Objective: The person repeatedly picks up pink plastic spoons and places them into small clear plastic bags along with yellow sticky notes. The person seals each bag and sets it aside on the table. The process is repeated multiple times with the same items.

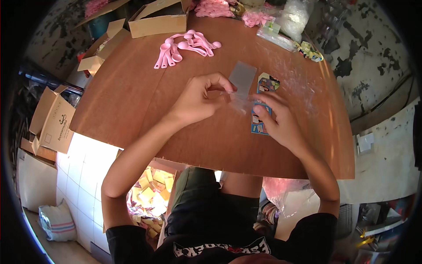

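Note:
Over the middle of the table, my left hand (200,97) pinches a thin clear plastic bag (238,104) by its left edge between thumb and fingertips. My right hand (278,118) has its fingers curled at the bag's right edge and seems to grip it; the film is see-through, so its outline is hard to follow. Just beyond lies a flat, frosted clear plastic sleeve (243,75). Colourful printed cards (260,127) rest under and beside my right hand, partly covered by it. Farther off to the left lies a loose pile of pink measuring spoons (166,55).
An open cardboard box (159,25) stands at the table's far edge, near pink bundles (214,9) and a bulging clear bag (295,20). Another carton (55,119) is left of the table. Below the front edge, a box holds many yellow packets (151,187).

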Available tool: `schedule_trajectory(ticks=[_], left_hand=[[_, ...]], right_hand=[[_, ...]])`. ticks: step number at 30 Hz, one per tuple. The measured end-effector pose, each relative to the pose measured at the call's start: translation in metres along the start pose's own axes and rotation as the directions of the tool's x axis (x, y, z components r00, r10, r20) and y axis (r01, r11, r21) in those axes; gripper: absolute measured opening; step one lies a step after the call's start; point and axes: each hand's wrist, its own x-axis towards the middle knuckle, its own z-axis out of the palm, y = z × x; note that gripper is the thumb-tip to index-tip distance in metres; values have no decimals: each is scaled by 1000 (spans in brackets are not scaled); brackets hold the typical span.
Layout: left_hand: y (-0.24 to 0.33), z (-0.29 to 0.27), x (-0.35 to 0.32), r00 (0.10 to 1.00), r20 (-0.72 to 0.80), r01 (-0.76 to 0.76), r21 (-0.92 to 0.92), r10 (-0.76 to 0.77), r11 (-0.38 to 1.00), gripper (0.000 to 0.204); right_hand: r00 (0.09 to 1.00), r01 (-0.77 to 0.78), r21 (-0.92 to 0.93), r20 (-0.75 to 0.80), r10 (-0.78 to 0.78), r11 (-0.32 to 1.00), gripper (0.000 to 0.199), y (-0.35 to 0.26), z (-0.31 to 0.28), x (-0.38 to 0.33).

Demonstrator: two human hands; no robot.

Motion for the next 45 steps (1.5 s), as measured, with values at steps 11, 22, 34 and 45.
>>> schedule_trajectory(ticks=[11,22,34,45], left_hand=[[27,-7,-28,933,-327,-54,-544,-152,837,6],[29,8,-32,946,-289,-17,-498,-148,867,22],[52,28,-39,957,-266,31,-302,-115,953,23],[59,40,-41,974,-216,41,-154,-74,987,27]], right_hand=[[944,298,-760,144,-298,577,52,-1,45,-138],[779,326,-350,-427,-460,878,13,-51,2,-108],[879,278,106,-429,-208,955,23,-59,-7,-22],[876,399,-170,-221,-430,901,12,-64,17,-22]])
